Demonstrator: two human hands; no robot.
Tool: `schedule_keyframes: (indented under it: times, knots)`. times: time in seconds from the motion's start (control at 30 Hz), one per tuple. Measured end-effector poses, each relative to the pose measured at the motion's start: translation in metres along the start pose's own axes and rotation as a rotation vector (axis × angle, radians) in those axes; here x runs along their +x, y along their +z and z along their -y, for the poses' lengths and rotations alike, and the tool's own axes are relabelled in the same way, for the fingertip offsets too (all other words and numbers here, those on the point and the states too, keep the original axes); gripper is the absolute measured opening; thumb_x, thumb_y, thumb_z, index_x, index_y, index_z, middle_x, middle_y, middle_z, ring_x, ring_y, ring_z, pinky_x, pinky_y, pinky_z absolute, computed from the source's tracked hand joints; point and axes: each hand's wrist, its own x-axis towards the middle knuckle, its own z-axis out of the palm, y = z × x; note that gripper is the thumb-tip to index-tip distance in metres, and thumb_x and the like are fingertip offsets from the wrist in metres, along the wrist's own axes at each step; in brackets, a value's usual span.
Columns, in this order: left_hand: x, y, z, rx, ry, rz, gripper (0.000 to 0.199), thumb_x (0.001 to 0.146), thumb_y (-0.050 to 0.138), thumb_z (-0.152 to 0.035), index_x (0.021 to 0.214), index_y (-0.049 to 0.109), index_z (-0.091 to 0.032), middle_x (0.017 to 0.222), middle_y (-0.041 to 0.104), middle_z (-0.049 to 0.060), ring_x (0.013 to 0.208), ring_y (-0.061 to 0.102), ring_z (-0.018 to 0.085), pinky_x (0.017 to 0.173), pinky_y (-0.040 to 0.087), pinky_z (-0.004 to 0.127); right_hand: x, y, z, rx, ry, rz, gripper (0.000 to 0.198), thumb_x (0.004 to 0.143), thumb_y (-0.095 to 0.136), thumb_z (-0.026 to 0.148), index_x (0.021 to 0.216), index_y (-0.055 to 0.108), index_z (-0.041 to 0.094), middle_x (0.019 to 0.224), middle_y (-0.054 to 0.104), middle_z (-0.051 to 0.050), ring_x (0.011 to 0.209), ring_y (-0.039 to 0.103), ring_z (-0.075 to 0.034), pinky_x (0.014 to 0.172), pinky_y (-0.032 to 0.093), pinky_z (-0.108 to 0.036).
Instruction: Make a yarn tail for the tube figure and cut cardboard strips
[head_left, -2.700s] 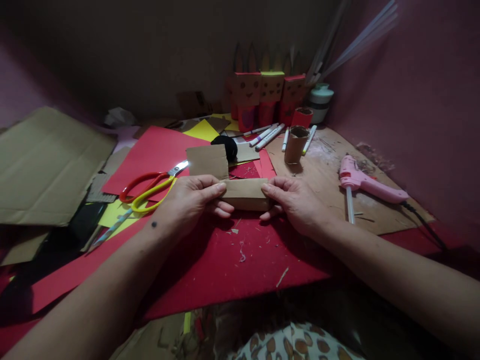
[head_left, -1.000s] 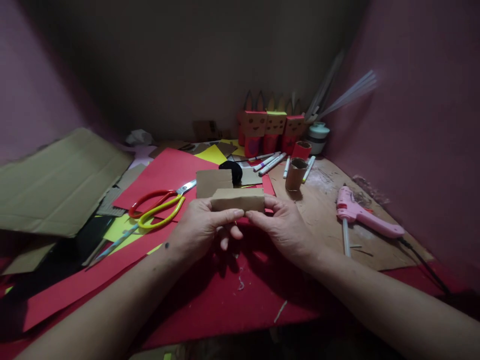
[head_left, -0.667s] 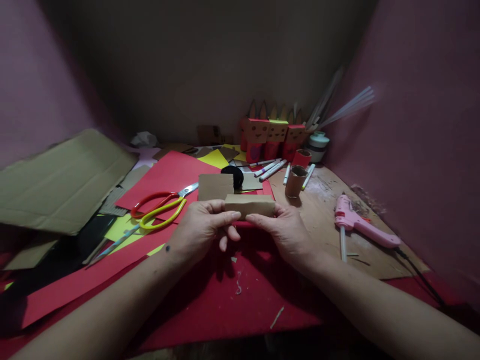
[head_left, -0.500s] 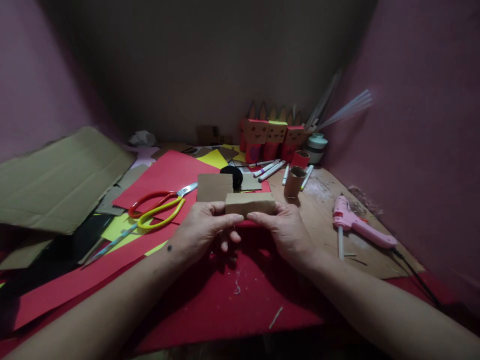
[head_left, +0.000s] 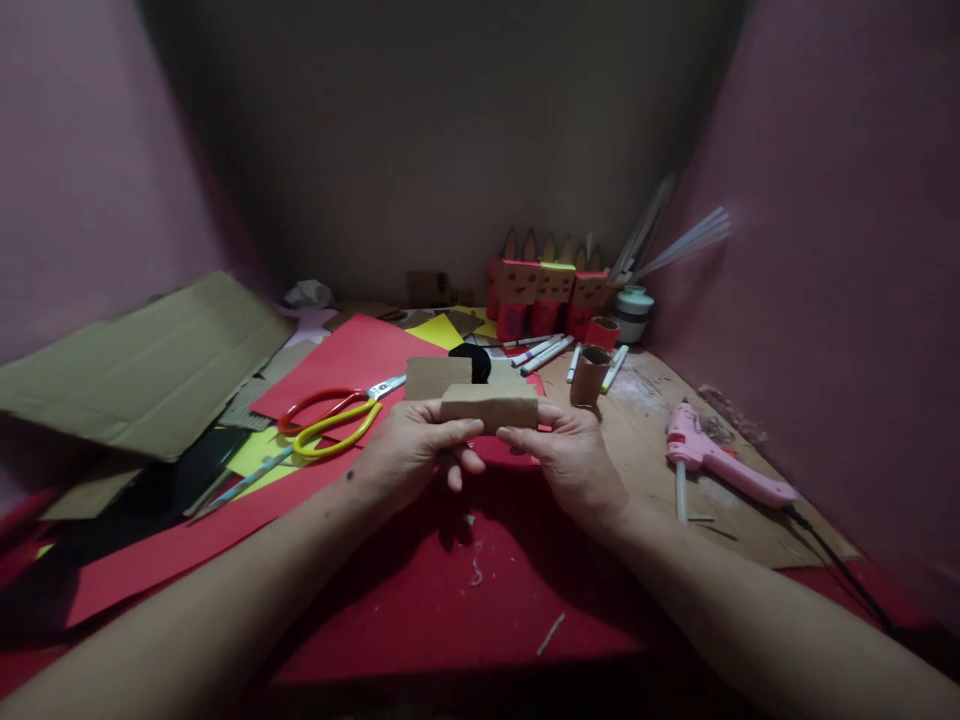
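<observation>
A small folded piece of brown cardboard [head_left: 491,408] is held level between both hands, over the near part of the red table. My left hand [head_left: 420,440] pinches its left end, thumb in front, with other fingers curled below. At the right end, my right hand [head_left: 574,450] grips it with the thumb along the lower edge. Just behind lie a flat cardboard square [head_left: 437,377] and a round black object [head_left: 474,362] whose kind I cannot make out. Scissors [head_left: 337,418] with red and yellow handles rest to the left of my left hand.
On the right, a pink glue gun [head_left: 724,465] lies on a cardboard sheet, its cord trailing off. A cardboard tube [head_left: 591,376], several markers [head_left: 546,355] and paper figures with ears [head_left: 519,290] stand or lie behind. Red paper [head_left: 341,365] and a large cardboard piece [head_left: 150,370] fill the left.
The view has shifted slightly, so the surroundings sit a little lower. Both hands keep their hold on the folded cardboard, which has tipped slightly.
</observation>
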Motion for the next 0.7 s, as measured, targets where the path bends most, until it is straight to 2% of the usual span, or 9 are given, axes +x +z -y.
schedule_keyframes:
  times: [0.17,0.23,0.37,0.5,0.7]
  knots:
    - [0.0,0.004,0.002,0.008,0.126,-0.052,0.019,0.072,0.066,-0.02,0.089,0.068,-0.011,0.049,0.066,0.004,0.03,0.051,0.009,0.032,0.037,0.016,-0.001,0.006,0.0,0.011,-0.116,0.003,0.018,0.07,0.07,0.018,0.088,0.073,0.02,0.089,0.072,-0.003,0.087,0.063,-0.018,0.085,0.048,-0.035]
    - [-0.001,0.006,0.003,0.013,0.167,-0.06,0.017,0.072,0.066,-0.02,0.087,0.068,-0.011,0.048,0.065,0.004,0.031,0.051,0.009,0.033,0.039,0.017,-0.001,0.007,-0.002,0.063,-0.121,0.016,0.021,0.07,0.07,0.02,0.091,0.072,0.021,0.092,0.072,-0.003,0.088,0.064,-0.018,0.085,0.048,-0.035]
    - [-0.001,0.007,0.002,0.03,0.166,-0.015,0.018,0.073,0.067,-0.024,0.085,0.068,-0.011,0.05,0.065,0.004,0.034,0.052,0.01,0.033,0.039,0.017,0.005,0.005,-0.009,0.13,-0.095,-0.003,0.015,0.069,0.07,0.018,0.083,0.074,0.022,0.083,0.073,-0.001,0.078,0.064,-0.017,0.078,0.051,-0.035]
    - [-0.001,0.006,0.001,-0.087,0.195,0.017,0.017,0.074,0.067,-0.026,0.084,0.067,-0.012,0.057,0.066,0.004,0.041,0.056,0.011,0.034,0.043,0.018,0.008,0.004,-0.014,0.144,-0.181,-0.026,0.018,0.068,0.07,0.016,0.083,0.074,0.026,0.087,0.073,0.002,0.088,0.064,-0.018,0.088,0.048,-0.036]
    - [-0.003,0.008,-0.002,-0.197,0.174,0.02,0.009,0.076,0.064,-0.019,0.083,0.065,-0.013,0.066,0.066,0.002,0.044,0.058,0.009,0.034,0.044,0.016,0.005,0.007,-0.008,0.025,-0.29,-0.06,0.018,0.067,0.071,0.017,0.081,0.075,0.026,0.085,0.073,0.002,0.085,0.065,-0.02,0.085,0.049,-0.037]
